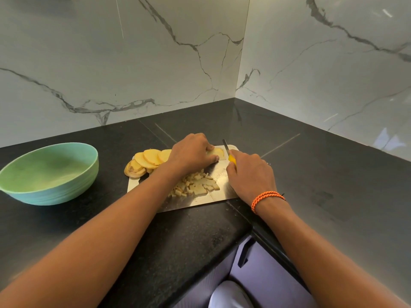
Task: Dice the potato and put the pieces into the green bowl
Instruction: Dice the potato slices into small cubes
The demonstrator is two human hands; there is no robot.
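1. Pinning a stack of pale yellow round potato slices (219,152) flat near the far right corner of the shiny rectangular metal cutting board (222,196), the left hand (191,152) curls its fingers (210,148) over them, tips tucked back, probably to keep them clear of the blade.
2. The right hand (250,172) grips the yellow-handled small knife (229,153), fingers wrapped round the handle; its dark blade points away toward the board's far edge, right beside the held slices, placed to cut them into strips.
3. More uncut potato rounds (146,161) lie fanned along the board's far left corner, likely queued within the left hand's reach.
4. A heap of small diced potato pieces (195,186) sits mid-board toward its near edge, out of the cutting zone.
5. The wide ribbed green bowl (50,174) stands on the black speckled stone tabletop (333,174) well left of the board; no potato shows inside it.
6. An orange braided cord bracelet (265,197) circles the right wrist.
7. No brand, label or writing is readable anywhere.
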